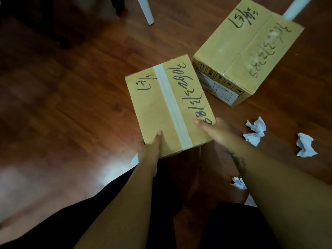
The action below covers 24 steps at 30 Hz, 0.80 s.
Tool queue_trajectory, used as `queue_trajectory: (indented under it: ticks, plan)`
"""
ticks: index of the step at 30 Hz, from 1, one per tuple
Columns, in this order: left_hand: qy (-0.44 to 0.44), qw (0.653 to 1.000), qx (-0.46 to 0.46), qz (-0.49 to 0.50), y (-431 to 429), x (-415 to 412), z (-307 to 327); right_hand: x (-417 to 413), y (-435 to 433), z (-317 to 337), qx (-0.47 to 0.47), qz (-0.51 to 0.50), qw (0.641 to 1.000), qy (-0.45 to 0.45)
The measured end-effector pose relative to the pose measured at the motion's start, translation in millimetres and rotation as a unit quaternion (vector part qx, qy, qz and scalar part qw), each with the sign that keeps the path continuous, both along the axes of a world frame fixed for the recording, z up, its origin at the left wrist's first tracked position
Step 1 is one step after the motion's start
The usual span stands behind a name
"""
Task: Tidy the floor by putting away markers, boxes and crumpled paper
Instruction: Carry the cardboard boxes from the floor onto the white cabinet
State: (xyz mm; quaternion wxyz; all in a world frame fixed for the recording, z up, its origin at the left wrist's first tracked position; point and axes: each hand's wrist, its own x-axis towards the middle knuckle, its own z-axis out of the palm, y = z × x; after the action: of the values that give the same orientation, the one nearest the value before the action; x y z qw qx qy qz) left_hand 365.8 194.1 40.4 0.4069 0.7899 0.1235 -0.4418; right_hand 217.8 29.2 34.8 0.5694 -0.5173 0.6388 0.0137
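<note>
A small cardboard box (161, 105), sealed with white tape and marked with black handwriting, is held above the wooden floor in the middle of the view. My left hand (151, 149) grips its near left corner, thumb on top. My right hand (214, 131) grips its near right corner, thumb lying on the lid. A larger taped cardboard box (248, 51) with similar writing stands on the floor at the upper right. Crumpled white paper lies to the right: one ball (255, 131), another (305, 145), and a smaller piece (238, 183) beside my right forearm.
Two white furniture legs (146, 9) (294, 8) stand at the top of the view, the right one just behind the larger box. The dark wooden floor (71, 105) stretches to the left. My dark-clothed legs fill the bottom, with a bit of paper (134, 160) by my left wrist.
</note>
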Motion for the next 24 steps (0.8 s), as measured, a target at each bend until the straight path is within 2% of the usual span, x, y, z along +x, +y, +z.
queue_trajectory:
  ticks: [10,15,24]
  plan:
    - [0.021,0.998,-0.046,0.024,-5,16,-4,9,3,1,0.053,-0.038,0.996,-0.052]
    - [-0.019,0.998,-0.064,0.0,-3,26,12,18,8,14,0.035,-0.056,0.994,-0.082]
    - [-0.067,0.989,-0.13,0.022,-10,49,67,42,-2,69,0.003,-0.055,0.994,-0.096]
